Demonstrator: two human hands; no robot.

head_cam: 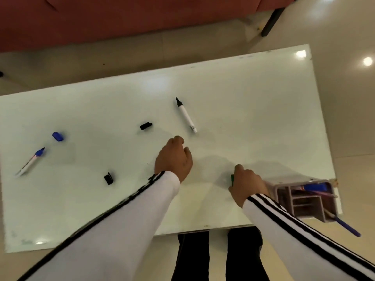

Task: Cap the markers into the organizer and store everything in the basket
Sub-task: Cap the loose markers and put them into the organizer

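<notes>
On the white table (243,98) lies an uncapped black marker (186,115), tip pointing away. A black cap (146,126) rests left of it, and a second black cap (108,178) lies nearer me. At the far left are an uncapped blue marker (31,161) and a blue cap (58,136). My left hand (174,159) hovers mid-table with fingers curled, below the black marker; what it holds is hidden. My right hand (247,184) is closed around a green object (232,178), only its end showing. The grey organizer (304,196) stands at the table's right front corner, just right of that hand.
Inside the organizer sit a blue-capped marker (315,187) and a purple pen (345,226) that sticks out toward me. A red sofa (121,17) lies beyond the table. My dark trouser legs (219,256) are below the front edge. No basket is in view.
</notes>
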